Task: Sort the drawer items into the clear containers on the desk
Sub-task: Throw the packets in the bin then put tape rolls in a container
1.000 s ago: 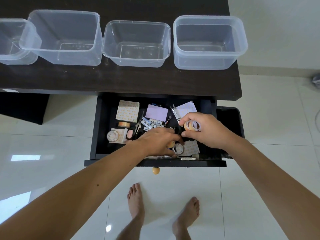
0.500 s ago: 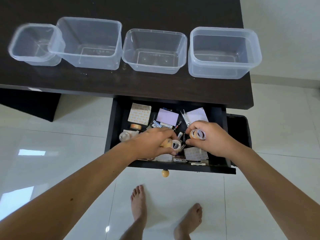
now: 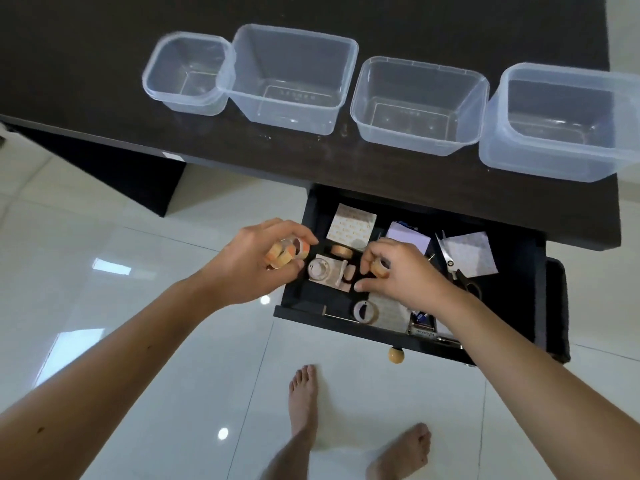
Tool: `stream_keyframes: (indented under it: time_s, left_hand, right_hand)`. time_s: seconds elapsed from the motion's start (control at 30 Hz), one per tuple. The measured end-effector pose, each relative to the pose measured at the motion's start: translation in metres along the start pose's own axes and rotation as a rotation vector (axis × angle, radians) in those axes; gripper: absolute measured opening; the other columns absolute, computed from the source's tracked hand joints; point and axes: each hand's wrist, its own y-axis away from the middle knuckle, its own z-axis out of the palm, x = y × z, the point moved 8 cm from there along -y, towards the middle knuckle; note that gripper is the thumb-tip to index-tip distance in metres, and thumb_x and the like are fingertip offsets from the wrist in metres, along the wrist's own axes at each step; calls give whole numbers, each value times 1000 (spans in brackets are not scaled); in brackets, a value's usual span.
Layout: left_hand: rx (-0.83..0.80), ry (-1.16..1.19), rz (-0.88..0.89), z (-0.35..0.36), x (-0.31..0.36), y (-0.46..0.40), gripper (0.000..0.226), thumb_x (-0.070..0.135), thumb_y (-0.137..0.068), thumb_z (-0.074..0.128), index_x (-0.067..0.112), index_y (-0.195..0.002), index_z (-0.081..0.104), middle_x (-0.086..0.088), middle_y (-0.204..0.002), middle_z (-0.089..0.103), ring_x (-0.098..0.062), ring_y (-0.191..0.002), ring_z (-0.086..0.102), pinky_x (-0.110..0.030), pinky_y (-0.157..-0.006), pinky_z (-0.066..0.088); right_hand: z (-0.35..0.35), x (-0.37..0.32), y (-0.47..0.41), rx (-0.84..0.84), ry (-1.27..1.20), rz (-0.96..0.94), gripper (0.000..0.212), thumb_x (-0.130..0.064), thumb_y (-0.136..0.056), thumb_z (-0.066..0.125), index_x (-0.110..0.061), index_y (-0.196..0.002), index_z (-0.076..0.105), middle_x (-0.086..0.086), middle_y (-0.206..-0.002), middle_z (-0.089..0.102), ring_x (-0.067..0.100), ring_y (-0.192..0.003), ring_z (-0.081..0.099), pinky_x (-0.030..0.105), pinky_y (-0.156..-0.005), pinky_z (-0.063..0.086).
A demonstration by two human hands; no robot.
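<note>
Partly hidden under the right hand (image 3: 398,271), which pinches one tape roll (image 3: 380,267), the open drawer (image 3: 516,271) holds scissors (image 3: 453,268), note pads and more tape. Left hand (image 3: 256,261) grips several small tape rolls (image 3: 285,252) beside the drawer's left edge. Four clear containers (image 3: 294,77) stand empty on the table (image 3: 86,64).

containers (image 3: 415,105) in row on desk (image 3: 104,64) | drawer (image 3: 519,271) below, front | scissors (image 3: 453,268) in drawer, right
</note>
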Motion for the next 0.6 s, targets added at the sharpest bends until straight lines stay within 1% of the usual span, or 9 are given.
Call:
stream_keyframes:
  time_s: [0.07, 0.13, 0.23, 0.27, 0.33, 0.4, 0.47, 0.5, 0.6]
  left_hand:
    - [5, 26, -4, 0, -3, 3, 33, 16, -91, 79, 38, -112, 67, 17, -101, 66, -9, -85, 65, -16, -68, 51]
    - [0, 33, 8, 1, -5, 5, 31, 15, -89, 80, 35, -109, 66, 18, -95, 65, -11, -81, 64, -17, -67, 51]
    - [-8, 26, 30, 4, -4, 7, 26, 12, -88, 78, 29, -106, 69, 10, -94, 68, -15, -81, 64, -22, -70, 54]
    - [-8, 32, 27, 5, -5, 7, 23, 14, -89, 79, 28, -104, 70, 9, -95, 69, -15, -81, 65, -24, -71, 55]
    - [-10, 48, 12, 6, -8, 6, 20, 24, -88, 84, 31, -100, 71, 10, -96, 70, -14, -85, 67, -24, -72, 56]
    - [-25, 47, -1, 9, -11, 5, 25, 32, -84, 89, 37, -97, 68, 13, -99, 70, -11, -90, 67, -20, -73, 55]
    - [-34, 43, -3, 11, -13, 5, 27, 33, -84, 89, 40, -99, 68, 14, -102, 70, -10, -94, 67, -21, -74, 57]
    - [-30, 43, -2, 12, -14, 5, 27, 32, -84, 89, 39, -101, 69, 14, -103, 70, -10, -95, 67, -22, -75, 57]
    - [-11, 55, 0, 11, -15, 4, 26, 32, -86, 87, 33, -108, 73, 12, -106, 71, -11, -94, 67, -22, -76, 58]
  right_hand:
    - [2, -4, -10, 39, -37, 1, 26, -27, -80, 92, -33, -94, 70, -12, -96, 65, 9, -95, 63, 31, -82, 51]
    - [1, -7, -20, 80, -40, -27, 28, -24, -83, 90, -34, -103, 72, -15, -103, 68, 8, -100, 63, 28, -86, 51]
    - [-4, -9, -30, 149, 0, -43, 29, -29, -89, 85, -31, -116, 73, -16, -112, 65, 5, -102, 60, 17, -86, 45]
    - [-5, -8, -33, 155, 13, -26, 29, -33, -90, 84, -30, -117, 74, -14, -114, 65, 5, -103, 60, 17, -85, 44]
    - [-3, -5, -39, 129, 48, 7, 25, -38, -90, 82, -29, -113, 75, -12, -113, 67, 9, -103, 61, 26, -86, 46]
    - [4, -3, -43, 88, 74, 22, 15, -37, -91, 82, -30, -102, 77, -12, -106, 65, 12, -101, 61, 30, -84, 47]
    - [8, -1, -42, 72, 80, 9, 12, -37, -90, 83, -29, -95, 75, -16, -101, 60, 11, -98, 59, 25, -78, 43]
    - [9, 0, -40, 66, 80, -4, 12, -38, -90, 83, -29, -94, 74, -17, -102, 58, 9, -98, 58, 21, -76, 42]
    - [12, -1, -31, 28, 83, -59, 12, -34, -91, 82, -29, -95, 73, -14, -115, 58, 7, -105, 58, 14, -83, 41]
